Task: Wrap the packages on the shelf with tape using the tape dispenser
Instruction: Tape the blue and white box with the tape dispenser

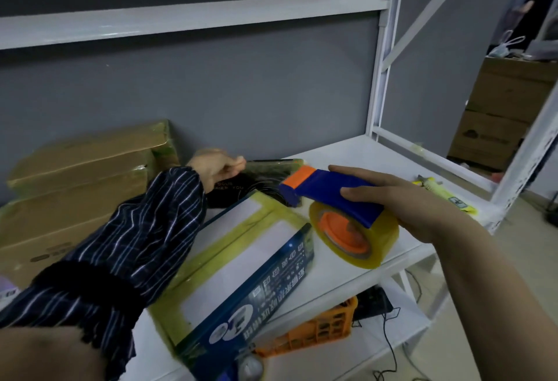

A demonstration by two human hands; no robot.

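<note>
My right hand (395, 199) grips a blue and orange tape dispenser (329, 196) carrying a roll of clear yellowish tape (356, 235), held just above the white shelf (356, 154). A blue and white box (241, 263) crossed by tape bands lies under my left forearm. Behind it sits a black package (256, 181). My left hand (214, 166), in a striped sleeve, reaches to the black package's far left edge with its fingers curled there; the frame is blurred, so the grip is unclear.
Brown cardboard boxes (78, 175) wrapped in tape are stacked at the left against the grey wall. A yellow utility knife (447, 193) lies at the shelf's right edge. An orange crate (320, 329) and cables sit below. A person stands far right.
</note>
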